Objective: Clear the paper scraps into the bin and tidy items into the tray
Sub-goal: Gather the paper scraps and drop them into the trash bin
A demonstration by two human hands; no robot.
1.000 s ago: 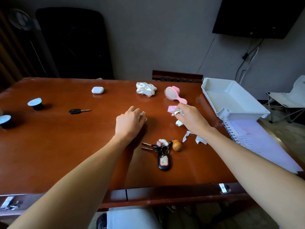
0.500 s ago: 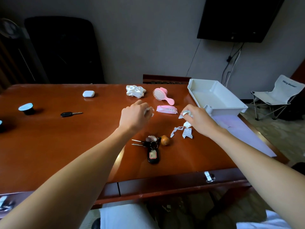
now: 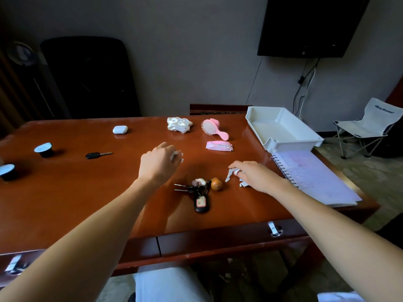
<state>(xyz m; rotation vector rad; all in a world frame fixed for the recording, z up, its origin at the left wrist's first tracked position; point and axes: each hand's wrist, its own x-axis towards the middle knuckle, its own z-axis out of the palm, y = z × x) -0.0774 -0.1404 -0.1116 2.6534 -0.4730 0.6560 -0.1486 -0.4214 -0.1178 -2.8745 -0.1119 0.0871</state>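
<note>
Head view, white tray point(image 3: 294, 144) on table point(image 3: 87, 192), beside notebook point(image 3: 316, 177)

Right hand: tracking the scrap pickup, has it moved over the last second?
Yes. The right hand came toward the person, from the pink packet down to the paper scraps beside the key bunch.

Both forearms point(image 3: 104, 232) are bare, and pale, whitish trousers point(image 3: 170, 284) cover the lap.
</note>
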